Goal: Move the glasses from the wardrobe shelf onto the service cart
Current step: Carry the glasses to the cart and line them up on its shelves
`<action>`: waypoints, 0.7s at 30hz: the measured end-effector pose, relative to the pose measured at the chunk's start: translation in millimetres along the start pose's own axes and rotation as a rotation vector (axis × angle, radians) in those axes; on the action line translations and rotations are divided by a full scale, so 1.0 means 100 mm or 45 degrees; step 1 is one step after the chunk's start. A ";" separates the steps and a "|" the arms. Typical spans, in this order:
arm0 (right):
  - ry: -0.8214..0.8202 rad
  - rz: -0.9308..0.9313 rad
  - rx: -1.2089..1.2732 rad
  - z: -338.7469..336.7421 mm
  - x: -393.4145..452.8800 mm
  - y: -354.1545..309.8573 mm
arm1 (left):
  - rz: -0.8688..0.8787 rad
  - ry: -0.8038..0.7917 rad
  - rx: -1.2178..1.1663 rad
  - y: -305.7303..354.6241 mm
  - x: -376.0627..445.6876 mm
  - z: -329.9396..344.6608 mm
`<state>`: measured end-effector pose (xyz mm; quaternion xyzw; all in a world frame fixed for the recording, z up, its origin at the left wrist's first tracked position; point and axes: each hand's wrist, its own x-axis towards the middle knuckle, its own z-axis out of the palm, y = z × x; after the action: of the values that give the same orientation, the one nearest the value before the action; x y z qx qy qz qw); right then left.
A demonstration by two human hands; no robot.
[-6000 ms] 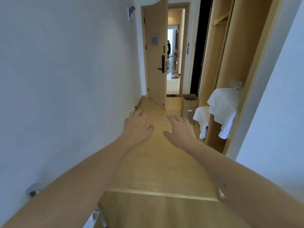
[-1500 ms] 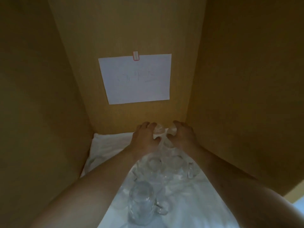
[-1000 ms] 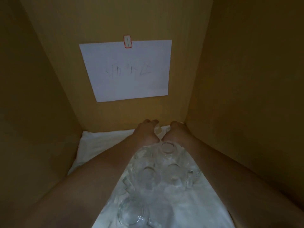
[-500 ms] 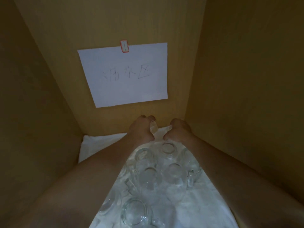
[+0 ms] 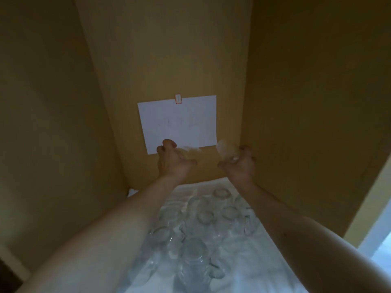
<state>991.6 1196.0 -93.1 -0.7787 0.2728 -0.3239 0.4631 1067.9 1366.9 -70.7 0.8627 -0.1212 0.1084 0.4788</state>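
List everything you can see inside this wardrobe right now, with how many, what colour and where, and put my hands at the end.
glass in the left hand: one, clear, lifted in front of the paper's lower edge
glass in the right hand: one, clear, lifted near the back right corner
glasses on the shelf: a cluster, exact count unclear, clear, standing on the cloth between the forearms
white cloth: one, white, covering the shelf
paper sheet: one, white, faint writing, on the back wall
clip: one, red-edged, at the paper's top edge
wardrobe walls: tan wood, left, back and right
left hand: grips a glass
right hand: grips a glass
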 end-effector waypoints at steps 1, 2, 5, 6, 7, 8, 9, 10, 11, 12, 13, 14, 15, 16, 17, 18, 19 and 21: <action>0.040 -0.019 0.059 -0.06 -0.11 -0.04 | -0.059 -0.001 -0.093 0.04 -0.07 -0.06; 0.085 -0.028 0.111 -0.12 -0.22 -0.09 | -0.111 -0.004 -0.180 0.07 -0.14 -0.13; 0.165 -0.046 0.226 -0.27 -0.57 -0.22 | -0.195 0.004 -0.339 0.15 -0.38 -0.32; 0.177 -0.054 0.251 -0.32 -0.68 -0.24 | -0.213 0.024 -0.371 0.17 -0.46 -0.39; 0.192 -0.063 0.270 -0.36 -0.80 -0.27 | -0.229 0.048 -0.410 0.19 -0.55 -0.45; 0.205 -0.071 0.287 -0.40 -0.90 -0.30 | -0.241 0.061 -0.461 0.20 -0.64 -0.51; 0.210 -0.065 0.306 -0.45 -0.99 -0.32 | -0.248 0.051 -0.515 0.22 -0.72 -0.57; 0.208 -0.041 0.321 -0.49 -1.08 -0.35 | -0.247 0.024 -0.568 0.24 -0.80 -0.63; 0.197 -0.011 0.314 -0.54 -1.16 -0.37 | -0.241 -0.011 -0.611 0.26 -0.89 -0.68; 0.185 0.016 0.278 -0.59 -1.23 -0.39 | -0.238 -0.044 -0.644 0.28 -0.97 -0.72; 0.176 0.038 0.226 -0.63 -1.30 -0.40 | -0.234 -0.067 -0.683 0.28 -1.06 -0.75; 0.170 0.054 0.178 -0.68 -1.38 -0.40 | -0.235 -0.085 -0.740 0.29 -1.15 -0.77; 0.169 0.068 0.144 -0.73 -1.47 -0.39 | -0.238 -0.101 -0.796 0.29 -1.25 -0.79; 0.175 0.075 0.125 -0.78 -1.56 -0.38 | -0.225 -0.113 -0.828 0.29 -1.34 -0.80; 0.188 0.076 0.121 -0.83 -1.65 -0.36 | -0.196 -0.122 -0.846 0.29 -1.43 -0.81; 0.201 0.071 0.127 -0.88 -1.74 -0.33 | -0.167 -0.133 -0.862 0.29 -1.52 -0.81; 0.208 0.058 0.142 -0.93 -1.83 -0.28 | -0.146 -0.144 -0.878 0.29 -1.61 -0.82; 0.224 0.016 0.176 -1.04 -1.98 -0.21 | -0.125 -0.171 -0.914 0.31 -1.76 -0.81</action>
<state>788.2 1292.0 -87.0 -0.7117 0.2941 -0.4060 0.4921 885.6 1438.9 -56.7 0.6498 -0.1410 -0.0209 0.7466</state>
